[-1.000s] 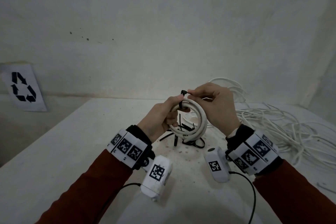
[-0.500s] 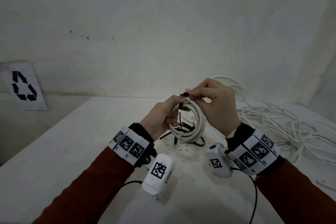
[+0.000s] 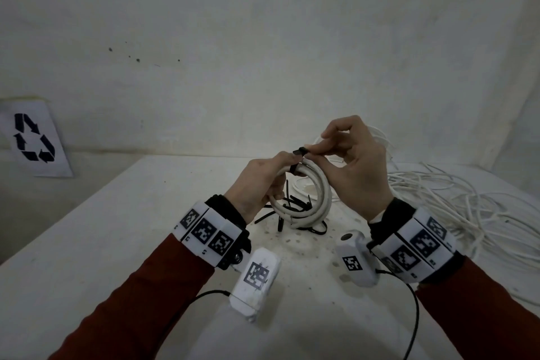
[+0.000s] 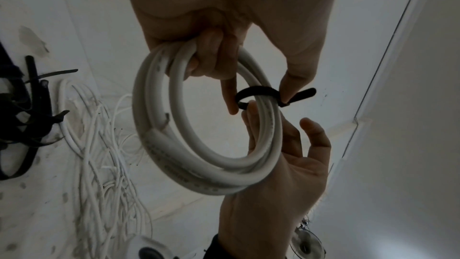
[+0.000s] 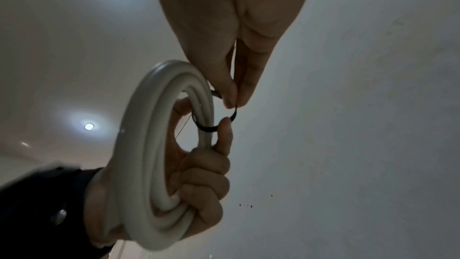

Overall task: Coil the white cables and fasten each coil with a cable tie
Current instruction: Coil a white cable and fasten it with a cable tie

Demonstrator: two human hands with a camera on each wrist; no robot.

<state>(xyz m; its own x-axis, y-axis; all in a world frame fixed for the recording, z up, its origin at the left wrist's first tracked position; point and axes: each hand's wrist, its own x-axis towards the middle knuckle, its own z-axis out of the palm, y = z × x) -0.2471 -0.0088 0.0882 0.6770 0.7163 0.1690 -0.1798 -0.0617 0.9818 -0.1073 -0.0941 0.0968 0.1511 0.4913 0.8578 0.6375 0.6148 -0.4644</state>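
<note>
- Nearest to us, the wrist cameras (image 3: pixel 255 280) hang under our forearms above the table (image 3: pixel 87 242); both hands are raised off it so the work sits where we can see it.
- Our left hand (image 3: pixel 257 184) has its fingers curled round the white coil (image 3: pixel 318 190), clamped on the turns so they stay stacked and cannot spring apart while the tie goes on.
- The cable tie (image 4: pixel 259 94) already circles the turns as a loose black loop, its tail sticking out past the head; it looks not yet cinched.
- Our right hand (image 3: pixel 356 172) pinches the tie's tail between thumb and forefinger at the top of the coil, the other fingers spread clear, probably to pull the loop snug.
- The left forefinger (image 4: pixel 227 94) rests against the loop, seemingly to steady it against that pull.
- Below the coil, spare black ties (image 3: pixel 295 207) lie in a heap on the table, close for the next coil.
- Farther right, loose white cables (image 3: pixel 455 207) sprawl uncoiled, so more work seems left.
- Beyond, a recycling sign (image 3: pixel 33 139) leans at the wall.
</note>
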